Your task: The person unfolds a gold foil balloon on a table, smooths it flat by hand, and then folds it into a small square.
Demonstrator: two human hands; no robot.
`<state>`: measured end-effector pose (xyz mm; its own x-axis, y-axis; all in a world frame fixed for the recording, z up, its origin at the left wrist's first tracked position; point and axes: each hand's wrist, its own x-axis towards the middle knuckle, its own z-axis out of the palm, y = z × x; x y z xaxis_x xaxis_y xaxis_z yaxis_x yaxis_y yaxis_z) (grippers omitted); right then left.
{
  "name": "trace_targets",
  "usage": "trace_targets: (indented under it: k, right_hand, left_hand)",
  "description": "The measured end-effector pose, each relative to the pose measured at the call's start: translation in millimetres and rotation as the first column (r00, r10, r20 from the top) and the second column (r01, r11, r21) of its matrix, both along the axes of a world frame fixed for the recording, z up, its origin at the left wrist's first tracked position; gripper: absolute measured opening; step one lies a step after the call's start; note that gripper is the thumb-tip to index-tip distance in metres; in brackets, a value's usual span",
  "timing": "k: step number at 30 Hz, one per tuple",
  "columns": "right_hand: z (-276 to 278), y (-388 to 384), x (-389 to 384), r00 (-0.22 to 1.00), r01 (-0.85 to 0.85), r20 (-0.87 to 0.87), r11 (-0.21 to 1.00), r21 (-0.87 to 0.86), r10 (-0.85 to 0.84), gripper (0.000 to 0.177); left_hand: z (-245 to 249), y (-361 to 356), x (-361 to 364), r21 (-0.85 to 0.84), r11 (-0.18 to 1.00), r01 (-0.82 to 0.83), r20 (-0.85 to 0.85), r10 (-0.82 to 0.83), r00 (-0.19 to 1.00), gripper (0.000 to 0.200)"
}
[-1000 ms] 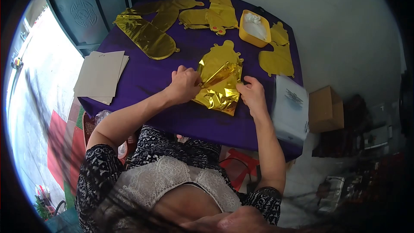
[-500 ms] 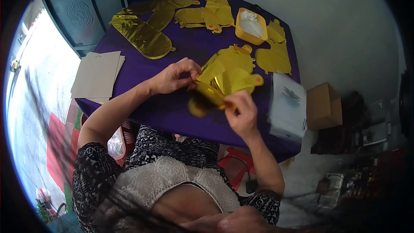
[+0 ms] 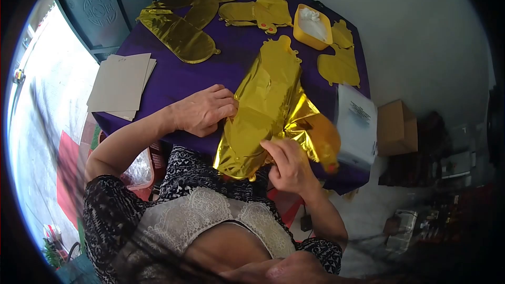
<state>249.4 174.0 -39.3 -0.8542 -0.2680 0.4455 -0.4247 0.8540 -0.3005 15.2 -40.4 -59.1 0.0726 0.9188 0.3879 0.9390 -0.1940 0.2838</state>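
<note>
A flat gold foil balloon (image 3: 263, 100) lies lengthwise over the near edge of the table, its lower end hanging toward my lap. One shiny, crumpled flap of it sticks out to the right, and the tip there is blurred. My left hand (image 3: 208, 109) is closed in a pinch on the balloon's left edge, about halfway down. Lower on the right side, my right hand (image 3: 289, 165) grips the same foil between thumb and fingers, with the fingertips on its upper face.
More flat gold balloons (image 3: 184, 39) lie along the back of the purple-covered table (image 3: 158, 87). A yellow tub (image 3: 310, 37) holds something white. Grey cards (image 3: 118, 84) are stacked at left; clear plastic bags (image 3: 355, 126) lie at right, beside a cardboard box (image 3: 397, 129).
The balloon, bunched and blurred between my hands before, is now spread out long with a flap turned to the right. Both hands have come lower and nearer to me.
</note>
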Motion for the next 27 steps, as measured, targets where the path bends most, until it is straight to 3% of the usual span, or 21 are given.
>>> trace_targets:
  k: [3, 7, 8, 10, 14, 17, 21, 27]
  right_hand:
    - [12.3, -11.0, 24.6, 0.995, -0.021, 0.094, 0.999, -0.042, 0.024, 0.057]
    - [35.7, -14.3, 42.7, 0.996, 0.062, -0.052, 0.992, -0.112, -0.068, 0.037]
    - [36.2, -13.6, 49.3, 0.981, 0.17, -0.07, 0.976, -0.135, -0.181, 0.026]
    - [36.9, -8.1, 54.2, 0.909, 0.402, -0.059, 0.905, -0.137, -0.413, 0.027]
    - [38.9, 6.3, 50.1, 0.735, 0.676, -0.17, 0.729, 0.111, -0.656, 0.038]
    - [20.4, 20.6, 54.0, 0.671, 0.732, 0.026, 0.667, 0.136, -0.741, 0.047]
    - [15.8, 16.7, 62.2, 0.557, 0.747, 0.357, 0.64, 0.179, -0.75, 0.05]
    - [3.2, 20.8, 65.7, 0.614, 0.737, 0.236, 0.654, 0.171, -0.753, 0.029]
  left_hand:
    - [2.1, -3.4, -1.0, -0.014, 1.0, 0.002, 0.083, -0.001, 0.997, 0.036]
    - [-5.5, 5.2, -2.0, 0.089, 0.99, -0.109, 0.176, 0.092, 0.98, 0.036]
    - [-9.0, 8.8, -2.5, 0.097, 0.984, -0.153, 0.182, 0.133, 0.974, 0.038]
    - [-12.8, 15.2, -0.7, 0.031, 0.965, -0.259, 0.149, 0.252, 0.956, 0.051]
    - [-28.2, 29.1, -0.8, -0.202, 0.91, -0.363, -0.014, 0.368, 0.93, 0.076]
    - [-34.8, 35.0, -2.7, -0.287, 0.902, -0.323, -0.094, 0.309, 0.946, 0.086]
    - [-36.5, 36.8, -0.5, -0.275, 0.901, -0.336, -0.184, 0.294, 0.938, 0.088]
    - [-35.0, 33.6, 0.0, -0.293, 0.894, -0.339, -0.225, 0.28, 0.933, 0.087]
